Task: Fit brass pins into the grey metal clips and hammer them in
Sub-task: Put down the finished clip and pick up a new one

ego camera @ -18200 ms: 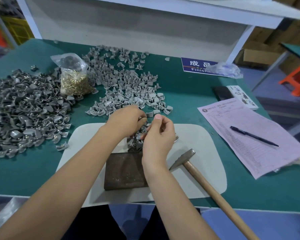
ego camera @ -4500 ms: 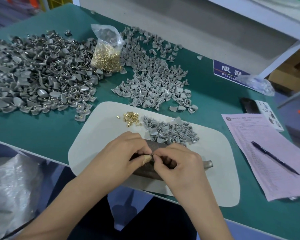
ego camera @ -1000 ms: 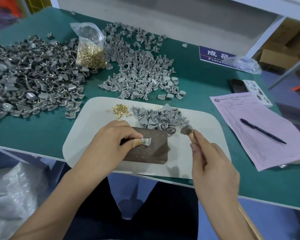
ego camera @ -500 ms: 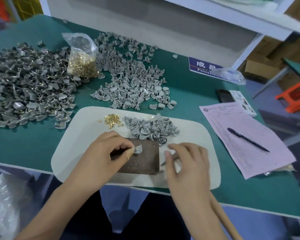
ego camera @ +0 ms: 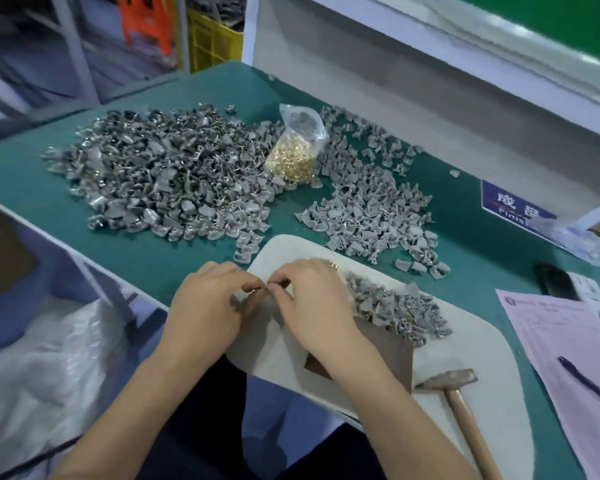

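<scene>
A green table (ego camera: 66,209) fills the view, its far side under a white shelf frame (ego camera: 430,98). On its far left lies the largest heap of grey clips (ego camera: 167,178), darker and mixed with brass glints; to the right of it a paler heap of clips (ego camera: 371,202) spreads toward a blue sign (ego camera: 513,206). Between the two heaps stands a clear bag of brass pins (ego camera: 297,154). Near the front edge lies a white mat (ego camera: 465,341), bearing a brown block (ego camera: 392,351), a small pile of clips (ego camera: 392,310) on its far side, and a hammer (ego camera: 454,386) at the block's right near corner, handle pointing near. A pink sheet (ego camera: 561,344) with a pen (ego camera: 586,379) lies at the right.

Both hands meet over the mat's left end. The left hand (ego camera: 205,306) and right hand (ego camera: 312,303) have fingers curled, fingertips together, seemingly pinching something small between them; blur hides what it is, so I cannot tell the held piece. A few brass pins (ego camera: 331,263) peek out just beyond the right hand
</scene>
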